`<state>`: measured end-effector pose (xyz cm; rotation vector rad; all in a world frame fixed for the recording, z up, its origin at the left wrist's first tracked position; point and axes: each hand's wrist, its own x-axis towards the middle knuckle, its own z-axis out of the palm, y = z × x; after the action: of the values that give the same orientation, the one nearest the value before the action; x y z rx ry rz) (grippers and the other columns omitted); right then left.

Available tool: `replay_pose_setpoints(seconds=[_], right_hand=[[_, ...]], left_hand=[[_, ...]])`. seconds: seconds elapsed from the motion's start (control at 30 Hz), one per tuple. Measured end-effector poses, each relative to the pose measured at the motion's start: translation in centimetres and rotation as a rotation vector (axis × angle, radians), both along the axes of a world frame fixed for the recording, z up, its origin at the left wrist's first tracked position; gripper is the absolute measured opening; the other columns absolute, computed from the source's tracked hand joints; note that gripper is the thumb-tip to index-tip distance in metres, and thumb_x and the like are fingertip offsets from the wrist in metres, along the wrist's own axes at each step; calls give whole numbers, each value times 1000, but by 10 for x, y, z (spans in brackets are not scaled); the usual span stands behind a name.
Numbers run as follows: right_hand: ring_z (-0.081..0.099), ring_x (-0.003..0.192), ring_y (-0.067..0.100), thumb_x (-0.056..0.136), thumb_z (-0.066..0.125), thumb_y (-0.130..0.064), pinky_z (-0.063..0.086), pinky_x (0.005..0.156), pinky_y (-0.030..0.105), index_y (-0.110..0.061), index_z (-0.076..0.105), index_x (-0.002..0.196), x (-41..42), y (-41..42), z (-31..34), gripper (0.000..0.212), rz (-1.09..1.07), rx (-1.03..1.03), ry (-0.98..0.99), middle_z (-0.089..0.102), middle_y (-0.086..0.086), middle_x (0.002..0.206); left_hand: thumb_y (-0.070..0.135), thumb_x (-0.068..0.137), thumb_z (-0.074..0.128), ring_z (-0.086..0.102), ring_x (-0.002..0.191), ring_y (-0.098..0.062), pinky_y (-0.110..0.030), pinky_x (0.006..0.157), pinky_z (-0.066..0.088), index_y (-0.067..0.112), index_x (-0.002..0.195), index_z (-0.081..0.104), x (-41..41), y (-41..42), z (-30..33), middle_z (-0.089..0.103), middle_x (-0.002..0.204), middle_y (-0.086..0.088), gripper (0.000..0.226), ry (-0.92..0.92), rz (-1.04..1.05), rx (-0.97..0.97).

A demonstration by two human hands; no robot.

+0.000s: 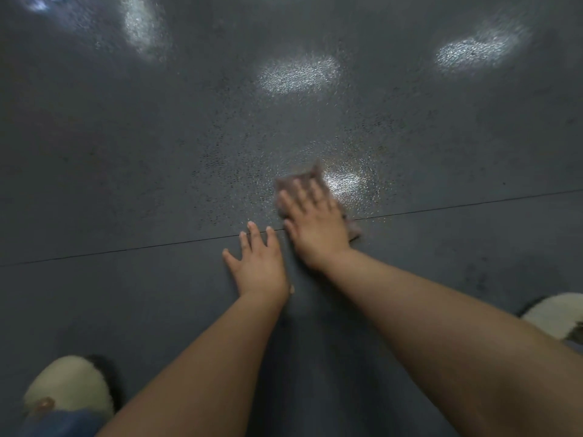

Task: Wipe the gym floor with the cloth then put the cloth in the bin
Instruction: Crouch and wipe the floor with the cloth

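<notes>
A small brownish-grey cloth (307, 178) lies flat on the dark speckled gym floor (157, 137), just beyond a thin seam line. My right hand (312, 219) presses down on the cloth with its fingers spread straight, covering most of it; the hand is slightly blurred. My left hand (260, 261) rests flat on the bare floor beside it, fingers spread, touching the seam and holding nothing. No bin is in view.
A floor seam (126, 250) runs across from left to right. Fluffy white slippers sit at the lower left (67, 387) and right edge (558, 313). Bright light reflections (298, 74) dot the floor ahead.
</notes>
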<state>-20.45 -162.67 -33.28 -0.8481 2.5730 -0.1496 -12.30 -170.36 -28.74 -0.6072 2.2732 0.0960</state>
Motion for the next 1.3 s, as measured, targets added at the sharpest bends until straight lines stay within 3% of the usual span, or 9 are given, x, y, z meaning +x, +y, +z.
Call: replay_pose_setpoints(seconds=[0.2,0.33,0.6,0.73,0.87,0.93,1.03,1.17,1.3], right_hand=[[45,130,36,85,30,-45,31,106,51,-25,59,129,-12,39,-3,56,186,-26,35,53,7,138],[3,146,32,88,10,-53,-5,114,36,-29,23,149,-34,84,1,67,-107,16,84,12,4,159],[-10,145,34,101,25,-42,-4,116,48,-28,6,152,-40,104,9,56,-509,100,-5,-4,3,160],[-8,145,33,100,28,-44,-3,116,47,-29,9,152,0,73,11,57,-223,67,-37,-3,3,160],[44,131,33,86,34,-45,36,102,55,-29,56,131,32,76,4,53,141,-5,19,50,5,141],[52,125,31,84,33,-44,41,97,52,-29,62,125,21,85,2,52,176,6,-17,57,3,134],[38,136,33,87,26,-45,27,109,48,-28,52,135,-1,94,0,57,174,7,-23,45,4,145],[-8,146,27,96,14,-48,-9,115,39,-33,11,151,-29,114,-2,56,-77,72,58,-1,0,160],[-11,146,27,101,24,-42,-7,115,48,-32,4,151,-45,125,0,55,-471,138,73,-7,0,160]], left_hand=[[45,73,76,-2,147,-27,-57,111,12,16,151,-3,-2,1,2,-12,158,-12,115,-20,-5,0],[47,73,76,-2,147,-28,-58,111,12,16,151,-3,-1,1,2,-12,158,-13,115,-12,-15,-4],[45,73,77,-1,147,-29,-58,111,11,14,150,-3,-3,3,4,-11,158,-14,116,-31,-17,-12],[45,72,77,-2,147,-27,-60,111,11,17,151,-4,-3,1,4,-13,158,-10,116,-31,9,3],[45,73,77,-2,147,-27,-61,111,11,16,151,-3,-4,1,4,-12,158,-11,116,-38,-5,-3],[45,72,77,-1,146,-29,-60,111,11,14,151,-2,-6,2,5,-10,158,-13,115,-52,-10,-8],[44,72,78,1,146,-33,-60,111,10,11,150,-1,-10,3,6,-9,157,-17,115,-64,-24,-18],[44,74,77,1,146,-34,-59,112,9,10,150,-2,-9,3,6,-8,157,-18,115,-70,-39,-19],[44,74,77,2,146,-35,-58,112,10,9,150,-2,-9,4,3,-8,157,-19,115,-70,-48,-35]])
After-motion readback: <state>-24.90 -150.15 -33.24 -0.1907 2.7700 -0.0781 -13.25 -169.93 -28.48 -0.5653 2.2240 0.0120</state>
